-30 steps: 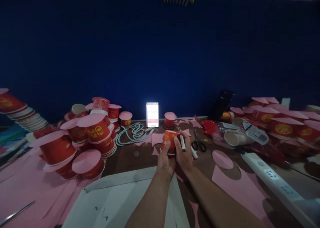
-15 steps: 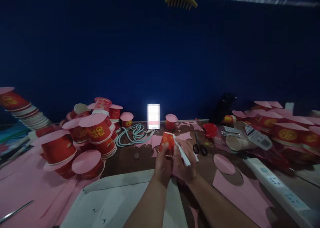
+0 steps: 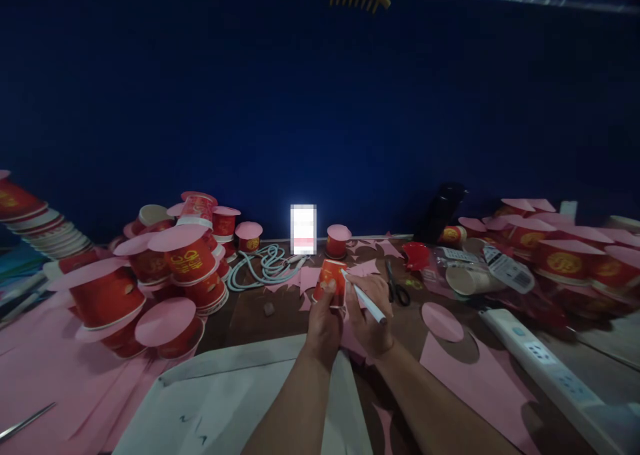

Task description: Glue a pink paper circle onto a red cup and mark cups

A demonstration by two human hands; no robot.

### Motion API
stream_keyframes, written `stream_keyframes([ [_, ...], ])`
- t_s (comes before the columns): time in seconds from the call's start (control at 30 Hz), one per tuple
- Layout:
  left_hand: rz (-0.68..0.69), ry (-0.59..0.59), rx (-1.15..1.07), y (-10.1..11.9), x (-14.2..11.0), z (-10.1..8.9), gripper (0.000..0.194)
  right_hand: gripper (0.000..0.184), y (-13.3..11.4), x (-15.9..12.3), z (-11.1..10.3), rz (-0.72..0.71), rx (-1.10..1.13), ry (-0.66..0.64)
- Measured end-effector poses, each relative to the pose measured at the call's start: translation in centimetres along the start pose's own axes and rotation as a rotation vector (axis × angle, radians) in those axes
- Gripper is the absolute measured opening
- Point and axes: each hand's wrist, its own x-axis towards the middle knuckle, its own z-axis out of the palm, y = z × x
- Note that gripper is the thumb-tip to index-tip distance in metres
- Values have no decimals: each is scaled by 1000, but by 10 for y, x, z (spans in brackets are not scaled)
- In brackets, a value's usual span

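Observation:
A red paper cup (image 3: pixel 333 276) with gold print is held upside down in my left hand (image 3: pixel 324 318), the thumb across its side. My right hand (image 3: pixel 373 308) grips a white marker (image 3: pixel 367 300) like a pen, its tip at the cup's upper right side. Just behind stands another red cup topped with a pink paper disc (image 3: pixel 339 234). Black-handled scissors (image 3: pixel 397 288) lie to the right of my right hand. Pink paper scraps (image 3: pixel 365 268) are scattered behind and beside the cup.
Piles of red cups with pink discs (image 3: pixel 190 252) stand at the left and right. A pale cable (image 3: pixel 257 268) lies coiled behind. White paper (image 3: pixel 225 395) is in front. At the right are a power strip (image 3: pixel 545 355), cut pink paper (image 3: pixel 480 388) and a dark bottle (image 3: pixel 443 212).
The marker has turned in my right hand, its tail end lower and farther right. The cup stays in my left hand. The whole view has shifted slightly.

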Motion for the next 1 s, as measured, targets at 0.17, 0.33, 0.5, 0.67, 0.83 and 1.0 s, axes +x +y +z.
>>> stream_keyframes([
  [0.17,3,-1,-3,-2,1,-2,27,19,1,1,-1,-8,-5,-35],
  [0.33,0,26,-12,-4,3,-6,28,19,1,2,-2,1,15,-43],
  [0.5,-33,44,12,-4,3,-7,27,23,2,0,-1,14,26,-62],
  [0.67,-2,54,39,-3,2,-5,29,24,4,0,-2,4,2,-57],
  [0.83,-6,52,50,-2,1,-6,30,26,4,3,-3,-31,-8,-43],
  [1.0,-5,46,77,-2,0,-6,31,24,3,3,-2,-40,-11,-35],
])
